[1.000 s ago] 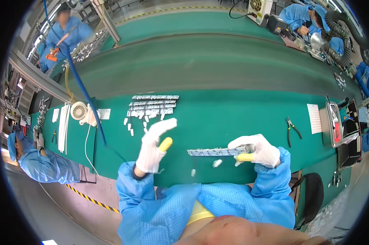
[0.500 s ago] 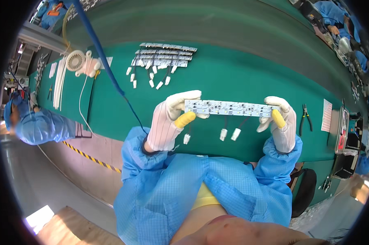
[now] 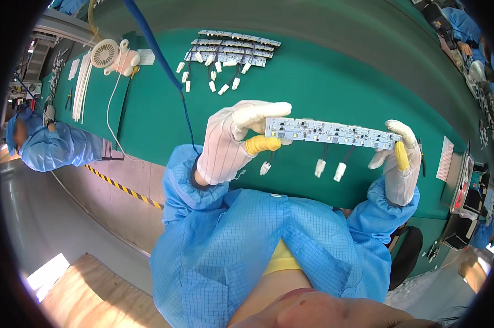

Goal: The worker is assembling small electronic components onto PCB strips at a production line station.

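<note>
A long, narrow white circuit board (image 3: 334,133) with small square LEDs is held up above the green bench mat. Its left end is pinched in my left hand (image 3: 239,134), which wears a striped white glove with a yellow thumb. The opposite end sits between the gloved fingers and yellow thumb of my right hand (image 3: 398,158). From the board's lower edge hang white plug connectors (image 3: 320,168) on dark wires. The board tilts slightly, its right end lower in the picture. Beyond my left hand lies a stack of similar boards (image 3: 233,48) with their connectors toward me.
A small white fan (image 3: 106,53) stands at the far left beside white strips (image 3: 83,82). A blue hose (image 3: 154,46) hangs left of the boards. Pliers (image 3: 423,158) lie partly hidden behind my right hand, near a printed sheet (image 3: 445,158). A co-worker in blue (image 3: 55,145) sits at left.
The held board and both hands have shifted right in the picture, and the board tilts a little more. The bench and stacked boards appear higher as the view moved.
</note>
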`<state>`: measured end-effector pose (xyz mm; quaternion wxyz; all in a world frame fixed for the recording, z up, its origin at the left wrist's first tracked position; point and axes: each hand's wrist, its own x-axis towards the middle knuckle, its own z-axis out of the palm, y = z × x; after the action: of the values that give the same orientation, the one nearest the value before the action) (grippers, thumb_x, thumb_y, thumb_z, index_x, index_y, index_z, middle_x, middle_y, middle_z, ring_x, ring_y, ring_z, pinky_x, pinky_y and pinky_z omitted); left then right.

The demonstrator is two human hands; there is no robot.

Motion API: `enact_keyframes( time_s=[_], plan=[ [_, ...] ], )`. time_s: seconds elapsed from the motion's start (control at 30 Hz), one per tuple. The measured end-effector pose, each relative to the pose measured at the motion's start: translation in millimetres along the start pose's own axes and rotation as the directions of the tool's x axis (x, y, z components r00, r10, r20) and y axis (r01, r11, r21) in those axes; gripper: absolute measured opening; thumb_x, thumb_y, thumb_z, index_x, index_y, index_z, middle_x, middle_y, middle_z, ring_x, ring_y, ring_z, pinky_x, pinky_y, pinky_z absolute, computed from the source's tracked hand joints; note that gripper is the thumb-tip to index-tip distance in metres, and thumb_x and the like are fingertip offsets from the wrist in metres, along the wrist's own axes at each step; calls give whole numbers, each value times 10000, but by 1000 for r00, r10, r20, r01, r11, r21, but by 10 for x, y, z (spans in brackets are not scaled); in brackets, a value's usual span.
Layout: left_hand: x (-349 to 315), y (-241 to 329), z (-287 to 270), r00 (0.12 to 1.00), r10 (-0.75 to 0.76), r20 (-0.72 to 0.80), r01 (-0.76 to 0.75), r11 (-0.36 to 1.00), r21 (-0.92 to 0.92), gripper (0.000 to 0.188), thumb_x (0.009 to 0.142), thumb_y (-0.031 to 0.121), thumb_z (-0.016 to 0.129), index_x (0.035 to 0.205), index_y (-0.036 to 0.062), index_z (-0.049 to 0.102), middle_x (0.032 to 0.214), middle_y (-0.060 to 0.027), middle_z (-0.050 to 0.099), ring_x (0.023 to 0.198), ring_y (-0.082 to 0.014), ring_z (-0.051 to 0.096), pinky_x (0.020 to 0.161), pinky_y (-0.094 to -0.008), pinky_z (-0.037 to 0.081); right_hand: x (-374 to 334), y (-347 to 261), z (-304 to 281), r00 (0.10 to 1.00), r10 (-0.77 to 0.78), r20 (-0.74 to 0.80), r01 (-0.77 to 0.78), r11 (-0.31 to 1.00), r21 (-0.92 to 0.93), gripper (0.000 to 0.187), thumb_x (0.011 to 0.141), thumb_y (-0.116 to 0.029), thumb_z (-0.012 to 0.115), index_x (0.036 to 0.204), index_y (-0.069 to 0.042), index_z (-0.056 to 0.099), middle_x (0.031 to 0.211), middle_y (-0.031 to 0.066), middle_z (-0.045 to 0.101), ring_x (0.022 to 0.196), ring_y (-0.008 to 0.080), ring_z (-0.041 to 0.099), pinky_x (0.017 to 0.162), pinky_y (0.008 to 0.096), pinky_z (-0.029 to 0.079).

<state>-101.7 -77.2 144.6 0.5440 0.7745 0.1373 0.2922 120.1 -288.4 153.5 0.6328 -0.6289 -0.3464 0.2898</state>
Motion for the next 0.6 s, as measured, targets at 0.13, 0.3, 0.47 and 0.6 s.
enact_keyframes(
  time_s=[0.13, 0.3, 0.47, 0.6],
  plan=[
    [55, -2, -28, 997, 63, -41, -59, 995, 84, 436, 702, 250, 783, 1091, 89, 669, 811, -72, 700, 778, -154, 680, 693, -256, 506, -17, -63, -39, 999, -20, 38, 18, 999, 38, 553, 923, -435, 536, 1195, 46, 513, 720, 96, 641, 561, 150, 622, 571, 237, 494],
    [6, -24, -67, 999, 32, -42, -30, 998, 60, 406, 692, 262, 789, 1047, 89, 691, 808, -83, 702, 893, -184, 669, 761, -285, 504, -3, -66, -35, 999, 20, 51, -23, 998, 65, 554, 925, -442, 524, 1179, 50, 531, 722, 92, 636, 553, 156, 620, 559, 239, 498],
    [44, 1, -59, 990, 137, -39, -124, 963, 238, 382, 740, 305, 748, 1039, 75, 691, 843, -115, 703, 859, -227, 680, 763, -287, 511, -42, -96, -14, 999, -10, 32, 8, 997, 72, 541, 927, -418, 533, 1175, 63, 528, 726, 102, 639, 563, 164, 621, 599, 250, 498],
    [-21, 3, -8, 994, 73, -79, -66, 994, 82, 407, 785, 315, 709, 1066, 24, 667, 925, -129, 707, 856, -198, 688, 754, -264, 524, -54, -1, 13, 998, -12, 68, 12, 1000, -7, 565, 926, -446, 523, 1181, 58, 524, 727, 101, 630, 603, 160, 618, 645, 265, 485]
  ],
)
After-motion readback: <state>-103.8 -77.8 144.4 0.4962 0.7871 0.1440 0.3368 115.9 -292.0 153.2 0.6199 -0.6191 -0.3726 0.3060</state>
